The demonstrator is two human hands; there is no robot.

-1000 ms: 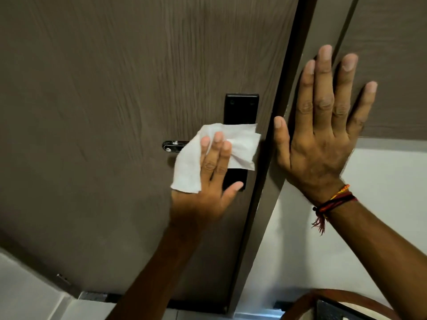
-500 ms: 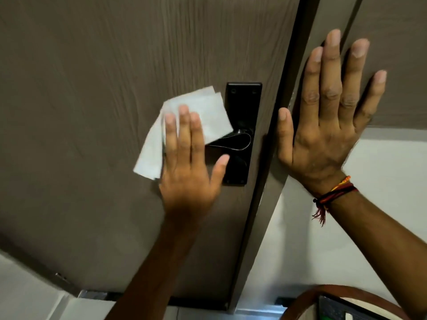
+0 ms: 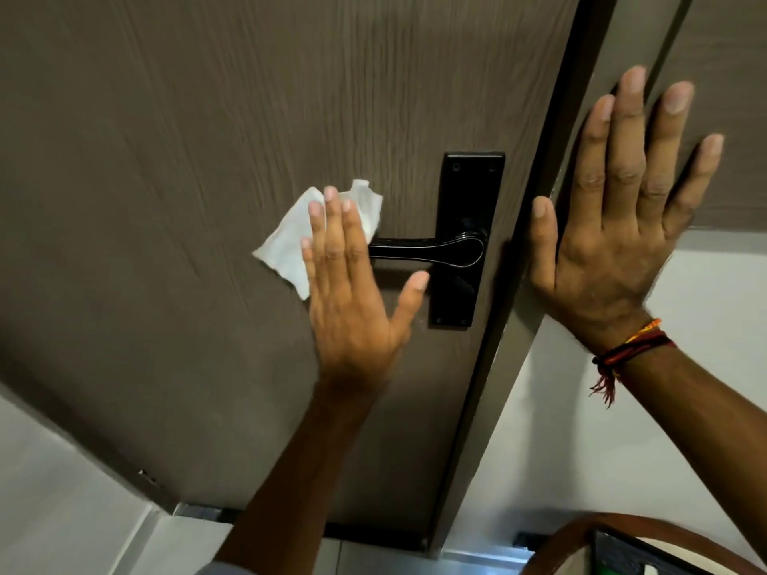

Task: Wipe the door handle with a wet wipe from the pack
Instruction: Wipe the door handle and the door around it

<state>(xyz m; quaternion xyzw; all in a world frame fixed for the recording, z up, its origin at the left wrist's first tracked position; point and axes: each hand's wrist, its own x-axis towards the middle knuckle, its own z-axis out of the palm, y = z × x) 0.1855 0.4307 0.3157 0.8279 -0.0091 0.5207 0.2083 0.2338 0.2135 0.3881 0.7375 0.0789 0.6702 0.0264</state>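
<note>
Handle (image 3: 431, 251) tip under wipe (image 3: 290, 242), left hand (image 3: 352, 300).

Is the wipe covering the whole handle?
No, the wipe under the left hand sits only at the tip of the handle; the rest shows bare and black.

Left hand (image 3: 352, 292) is up flat, fingers (image 3: 332, 226) straight and together, thumb swung out to the right, forearm rising from the bottom edge. Right hand (image 3: 614, 226) is spread wide, palm forward, fingers fanned upward, a red, orange and black thread wristband (image 3: 631, 346) around its wrist.
</note>
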